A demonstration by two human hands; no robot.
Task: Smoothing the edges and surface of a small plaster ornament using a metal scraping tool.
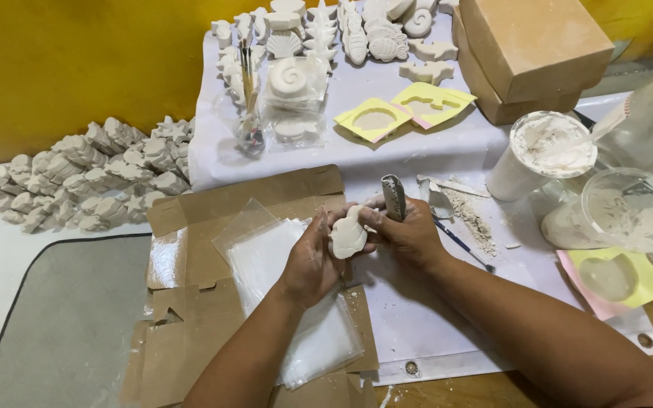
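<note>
Yellow wall behind, dusty white surface (447,302) under us. We've got a small white plaster cast (348,236) cradled in our left hand (313,261), closed around it, above the clear plastic bags (289,302). Our right hand (411,236) is clamped on a grey file (394,198) and steadies the cast's edge. Best bet, we reckon: light strokes, support underneath, since plaster chips easily.

Left hand (310,261) cradles white plaster figure (348,234); right hand (410,236) grips grey file (394,196) upright beside it. Clear plastic bags (281,295) on flattened cardboard (190,249) below.
</note>
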